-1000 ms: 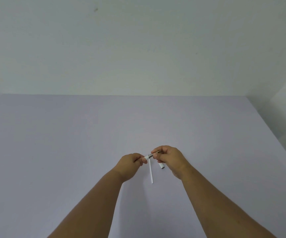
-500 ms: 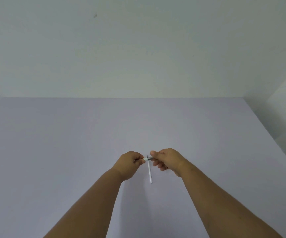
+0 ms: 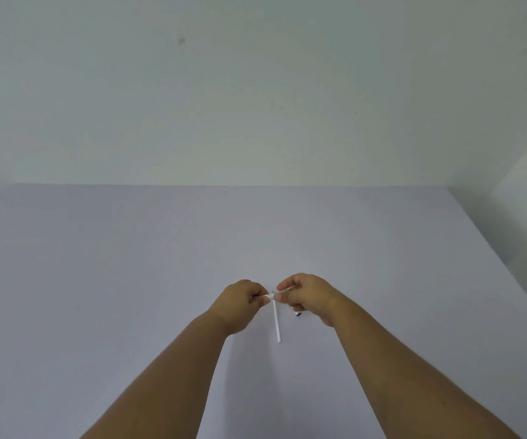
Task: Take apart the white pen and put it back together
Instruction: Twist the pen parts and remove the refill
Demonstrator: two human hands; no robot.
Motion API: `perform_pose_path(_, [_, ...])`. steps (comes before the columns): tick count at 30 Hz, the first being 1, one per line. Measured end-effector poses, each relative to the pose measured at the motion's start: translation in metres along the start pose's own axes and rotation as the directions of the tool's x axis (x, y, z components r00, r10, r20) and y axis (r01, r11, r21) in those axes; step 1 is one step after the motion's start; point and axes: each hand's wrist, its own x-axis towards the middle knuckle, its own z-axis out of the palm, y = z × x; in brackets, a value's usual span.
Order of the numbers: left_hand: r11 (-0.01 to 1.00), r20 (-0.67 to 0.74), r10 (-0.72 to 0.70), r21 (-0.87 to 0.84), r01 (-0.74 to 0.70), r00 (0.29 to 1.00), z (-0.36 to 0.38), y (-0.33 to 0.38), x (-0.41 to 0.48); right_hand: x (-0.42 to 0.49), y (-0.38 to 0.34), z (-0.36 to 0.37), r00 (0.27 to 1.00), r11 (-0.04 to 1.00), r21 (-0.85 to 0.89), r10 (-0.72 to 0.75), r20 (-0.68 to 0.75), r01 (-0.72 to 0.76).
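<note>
Head view: left hand (image 3: 240,304) pinches white pen tip section (image 3: 268,296); right hand (image 3: 306,294) pinches thin refill (image 3: 284,291), apparently aligning them. Barrel (image 3: 277,323) and small dark part (image 3: 298,314) lie on table (image 3: 97,280).

table (image 3: 129,280): plain light purple | pen tube (image 3: 277,324): white | small pen piece (image 3: 298,314): black tip | wall (image 3: 256,90): pale grey-green

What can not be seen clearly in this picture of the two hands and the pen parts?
Head view only:
- Pen piece in the left hand: mostly hidden by its fingers.
- Piece in the right hand: too small and covered to identify.
- How the two pieces meet: too small to tell.
- Small dark part on the table: half hidden under the right hand.
- White tube: top end hidden behind the fingers.
</note>
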Motion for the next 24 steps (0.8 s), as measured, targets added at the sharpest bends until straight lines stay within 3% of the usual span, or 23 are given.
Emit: perform_pose_path(24, [1.0, -0.007, -0.004, -0.003, 0.004, 1.0, -0.0039, 0.0018, -0.0005, -0.004, -0.0049, 0.0002, 0.998, 0.998, -0.047, -0.051, -0.03, 0.049])
